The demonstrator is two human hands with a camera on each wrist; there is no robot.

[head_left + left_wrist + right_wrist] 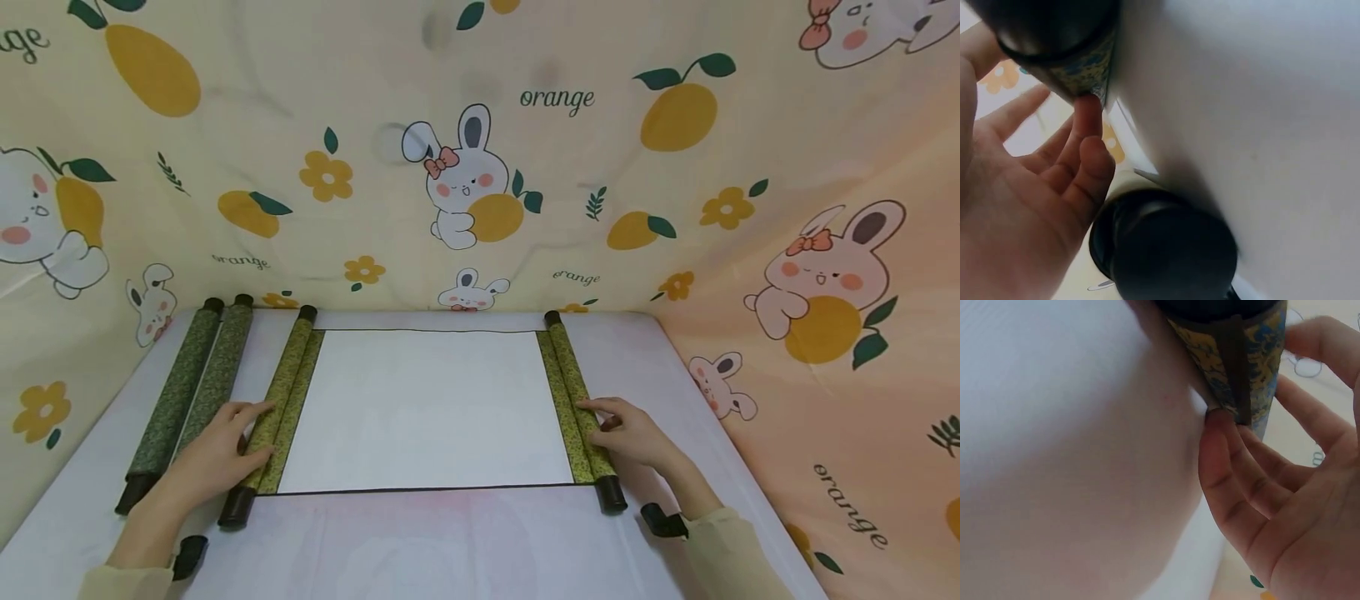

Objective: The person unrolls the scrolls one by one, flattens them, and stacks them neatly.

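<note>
A hanging scroll (427, 400) lies unrolled across the white table, its blank white paper framed by yellow-green patterned strips at both sides. My left hand (210, 458) holds the left roller (279, 383), thumb on the near part and fingers farther up. In the left wrist view, fingertips reach under that roller beside its dark end knob (1054, 25). On the other side, my right hand (633, 433) grips the right roller (572, 367) along its outer edge. The right wrist view shows curled fingertips (1216, 431) tucked against the roller's underside.
Two rolled green scrolls (172, 387) lie side by side at the left, close to my left hand. A dark knob (1172, 256) of one shows large in the left wrist view. Behind the table (450, 550) hangs a printed cloth (360, 75), which also runs along both sides.
</note>
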